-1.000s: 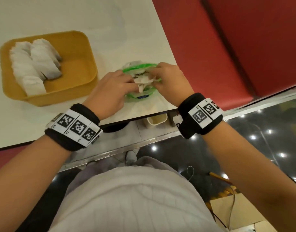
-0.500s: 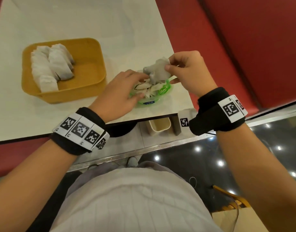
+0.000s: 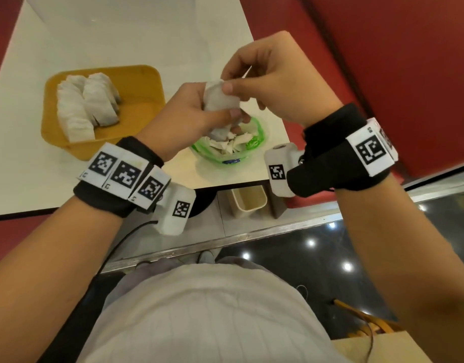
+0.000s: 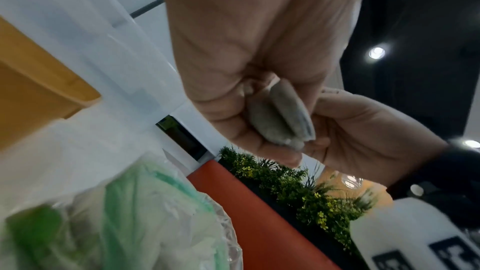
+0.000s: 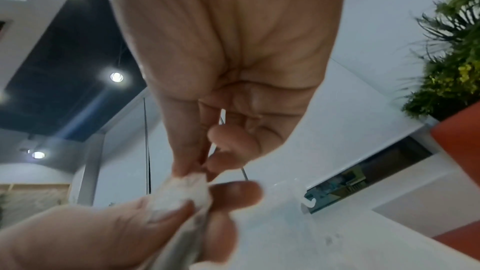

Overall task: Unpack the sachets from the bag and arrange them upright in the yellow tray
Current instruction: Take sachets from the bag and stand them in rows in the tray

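Observation:
Both hands hold a small bunch of white sachets (image 3: 220, 100) in the air above the green-and-clear bag (image 3: 254, 145). My left hand (image 3: 199, 108) grips the bunch from the left, thumb underneath; the sachets (image 4: 280, 114) show grey between its fingers. My right hand (image 3: 241, 82) pinches the top edge of the sachets (image 5: 182, 192) with thumb and forefinger. More sachets (image 3: 225, 145) lie loose in the open bag near the table's front edge. The yellow tray (image 3: 142, 111) sits to the left, with two rows of sachets (image 3: 86, 106) standing in its left half.
The white table (image 3: 126, 30) ends just in front of the bag. A red bench (image 3: 383, 61) runs along the right. Below the table edge stand a small beige bin (image 3: 248, 201) and a glossy dark floor. A planter with greenery (image 4: 298, 188) is beyond.
My right hand lifted sachets out of the bag, and my left hand left the bag and rose to grip them too. Both hands now hold the bunch higher, above the bag.

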`<state>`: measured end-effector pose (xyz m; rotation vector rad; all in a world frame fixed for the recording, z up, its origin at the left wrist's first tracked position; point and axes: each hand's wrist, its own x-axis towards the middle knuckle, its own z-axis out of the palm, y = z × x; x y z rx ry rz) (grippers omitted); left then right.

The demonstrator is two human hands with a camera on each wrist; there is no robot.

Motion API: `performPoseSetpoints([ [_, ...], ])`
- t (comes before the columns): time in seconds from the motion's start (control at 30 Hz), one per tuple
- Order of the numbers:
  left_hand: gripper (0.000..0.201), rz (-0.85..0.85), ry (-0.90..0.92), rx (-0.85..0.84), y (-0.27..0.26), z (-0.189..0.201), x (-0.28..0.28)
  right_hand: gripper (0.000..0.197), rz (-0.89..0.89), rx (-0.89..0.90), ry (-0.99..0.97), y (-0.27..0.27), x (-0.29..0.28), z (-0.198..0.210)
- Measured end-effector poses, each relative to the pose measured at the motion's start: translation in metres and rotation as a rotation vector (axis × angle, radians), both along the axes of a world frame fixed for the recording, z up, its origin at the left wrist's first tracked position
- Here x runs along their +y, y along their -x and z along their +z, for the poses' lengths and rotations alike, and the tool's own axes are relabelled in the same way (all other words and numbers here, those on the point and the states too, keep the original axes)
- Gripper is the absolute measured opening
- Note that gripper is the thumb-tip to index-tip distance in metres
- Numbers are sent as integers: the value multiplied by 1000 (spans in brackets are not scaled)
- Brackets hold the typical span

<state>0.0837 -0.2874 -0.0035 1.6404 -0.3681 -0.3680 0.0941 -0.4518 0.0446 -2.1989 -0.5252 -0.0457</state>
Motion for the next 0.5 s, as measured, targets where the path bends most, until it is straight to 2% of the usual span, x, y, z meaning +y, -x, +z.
performPoseSetpoints([
  [0.07, 13, 84, -40, 22, 1, -6, 9, 11, -111, -34, -26, -6, -3, -9],
  [0.13, 14, 186, -69, 73, 0, -15, 19, 11, -182, 8, 39, -9, -8, -24],
  [0.2, 15, 274, -40, 159, 1, -23, 28, 11, -146, 116, 214, -7, -8, -45],
  [0.27, 16, 316, 5, 233, 4, -28, 34, 23, -55, 196, 367, -3, -3, -69],
  [0.37, 20, 314, 53, 312, 10, -31, 38, 38, 3, 176, 480, 0, 10, -97],
  [0.5, 22, 325, 84, 369, 12, -34, 41, 15, -96, 140, 471, -1, 16, -107],
])
